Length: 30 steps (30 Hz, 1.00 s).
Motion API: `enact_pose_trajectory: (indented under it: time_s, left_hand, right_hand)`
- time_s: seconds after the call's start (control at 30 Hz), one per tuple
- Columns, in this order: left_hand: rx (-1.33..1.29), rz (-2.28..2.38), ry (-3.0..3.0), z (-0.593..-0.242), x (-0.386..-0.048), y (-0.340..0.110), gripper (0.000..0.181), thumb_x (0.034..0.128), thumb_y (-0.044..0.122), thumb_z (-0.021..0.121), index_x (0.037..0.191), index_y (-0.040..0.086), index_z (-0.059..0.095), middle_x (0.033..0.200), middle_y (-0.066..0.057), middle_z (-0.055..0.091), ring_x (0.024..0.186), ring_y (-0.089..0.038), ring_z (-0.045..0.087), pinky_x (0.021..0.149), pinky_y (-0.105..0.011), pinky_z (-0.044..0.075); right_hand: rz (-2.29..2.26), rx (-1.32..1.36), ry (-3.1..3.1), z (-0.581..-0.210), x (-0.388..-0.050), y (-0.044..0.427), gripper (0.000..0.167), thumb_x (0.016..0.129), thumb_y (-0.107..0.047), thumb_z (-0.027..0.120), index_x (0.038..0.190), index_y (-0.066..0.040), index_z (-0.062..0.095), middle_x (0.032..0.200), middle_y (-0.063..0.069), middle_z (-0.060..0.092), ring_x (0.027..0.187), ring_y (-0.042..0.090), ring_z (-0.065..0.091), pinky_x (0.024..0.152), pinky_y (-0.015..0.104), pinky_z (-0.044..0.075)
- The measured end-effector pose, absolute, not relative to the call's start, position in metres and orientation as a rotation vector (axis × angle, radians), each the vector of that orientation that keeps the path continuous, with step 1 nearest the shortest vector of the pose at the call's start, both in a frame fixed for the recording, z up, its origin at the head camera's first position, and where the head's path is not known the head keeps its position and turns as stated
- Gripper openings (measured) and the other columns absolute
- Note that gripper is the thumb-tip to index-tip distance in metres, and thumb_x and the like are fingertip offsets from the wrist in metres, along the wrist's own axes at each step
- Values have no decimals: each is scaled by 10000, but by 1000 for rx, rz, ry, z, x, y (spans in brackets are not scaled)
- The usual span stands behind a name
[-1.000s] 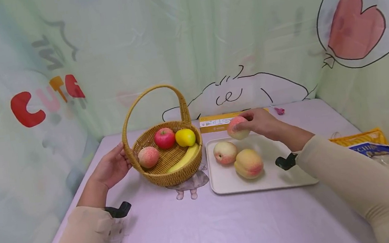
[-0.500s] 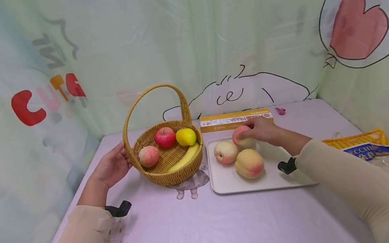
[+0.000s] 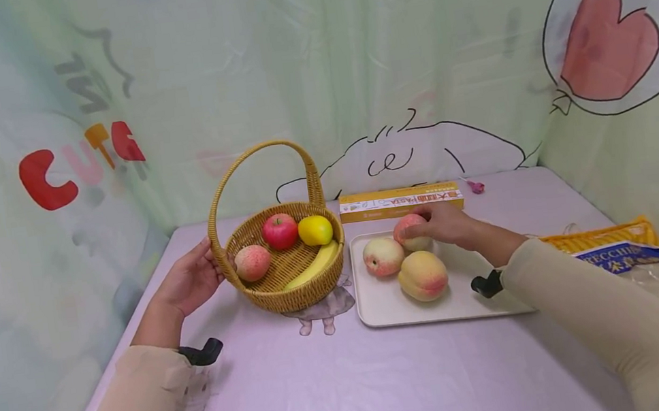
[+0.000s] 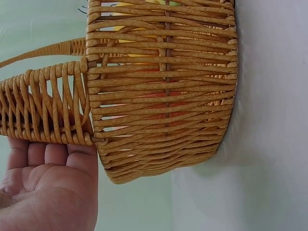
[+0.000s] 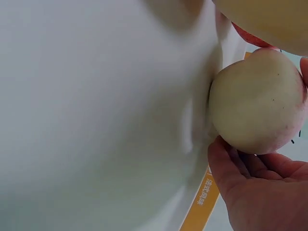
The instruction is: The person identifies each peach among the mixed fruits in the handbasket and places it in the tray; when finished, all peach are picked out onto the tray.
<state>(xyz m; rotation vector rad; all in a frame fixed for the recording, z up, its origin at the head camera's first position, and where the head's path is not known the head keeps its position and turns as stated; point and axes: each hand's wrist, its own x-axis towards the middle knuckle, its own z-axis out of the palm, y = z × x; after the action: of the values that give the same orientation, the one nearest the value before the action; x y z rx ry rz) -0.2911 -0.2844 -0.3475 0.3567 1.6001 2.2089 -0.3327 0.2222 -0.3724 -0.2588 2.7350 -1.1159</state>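
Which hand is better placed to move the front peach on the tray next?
Probably the right hand, once free: it holds the rear peach, close to the front peach on the tray. The left hand touches the basket handle, farther away.

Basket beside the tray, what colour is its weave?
The basket is golden brown, clearest in the left wrist view.

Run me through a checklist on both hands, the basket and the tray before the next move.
1. Right hand gripping the rear peach: ok, thumb and fingers hold opposite sides.
2. Rear peach's weight fully on the tray: cannot tell.
3. Left hand firm on the handle: cannot tell, fingertips hidden behind it.
4. Basket upright: ok.
5. Apple, yellow fruit, banana inside basket: ok.
6. Front peach on tray: ok.
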Motion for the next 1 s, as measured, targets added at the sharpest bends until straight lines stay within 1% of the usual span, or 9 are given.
enact_pose_trajectory:
  time_s: [0.17, 0.2, 0.3, 0.43, 0.53, 0.8, 1.0]
  left_hand:
    - [368, 2210, 1602, -346, -291, -284, 355, 1118, 413, 404, 1023, 221, 687, 987, 15, 718, 987, -151, 605, 925, -277, 451]
    - [366, 2211, 1601, -346, -291, -284, 357, 1119, 412, 401, 1024, 221, 688, 988, 14, 718, 988, -152, 605, 924, -277, 452]
    - [359, 2214, 1586, -345, -291, -284, 359, 1120, 409, 400, 1019, 221, 689, 989, 11, 714, 987, -152, 602, 927, -276, 449]
    - [341, 2211, 1592, -345, -289, -284, 346, 1117, 413, 410, 1031, 226, 688, 992, 16, 710, 992, -149, 606, 935, -275, 454]
    - [338, 2205, 1602, -345, -288, -284, 333, 1113, 420, 421, 1044, 229, 684, 995, 18, 707, 993, -149, 610, 936, -274, 460]
    - [370, 2191, 1598, -345, -289, -283, 341, 1113, 427, 414, 1038, 233, 685, 989, 26, 711, 1001, -157, 599, 932, -278, 454]
    - [369, 2179, 1616, -345, -289, -284, 356, 1114, 424, 413, 1028, 221, 693, 994, 20, 706, 1001, -161, 595, 937, -279, 453]
  right_hand:
    - [-1205, -254, 2717, -370, -334, 226, 645, 959, -507, 705, 1356, -8, 608, 1325, 189, 625, 1192, 323, 550, 1015, 454, 462]
    - [-1220, -241, 2708, -370, -335, 226, 675, 958, -530, 696, 1365, -2, 592, 1342, 198, 612, 1210, 332, 545, 1033, 474, 459]
    - [-1253, -190, 2673, -366, -334, 228, 798, 951, -582, 680, 1454, 11, 502, 1435, 233, 548, 1302, 380, 509, 1104, 543, 430]
    - [-1275, -153, 2617, -360, -332, 227, 952, 951, -615, 657, 1574, 30, 336, 1593, 260, 404, 1462, 425, 397, 1188, 593, 337]
    - [-1272, -161, 2606, -353, -329, 224, 990, 947, -634, 645, 1591, 34, 299, 1632, 256, 352, 1493, 429, 362, 1201, 596, 313]
    - [-1276, -287, 2622, -325, -318, 212, 977, 944, -579, 686, 1590, 39, 294, 1638, 243, 353, 1504, 397, 368, 1194, 564, 346]
    - [-1232, -356, 2653, -308, -312, 196, 953, 939, -574, 694, 1587, 16, 320, 1620, 222, 397, 1482, 375, 413, 1179, 540, 380]
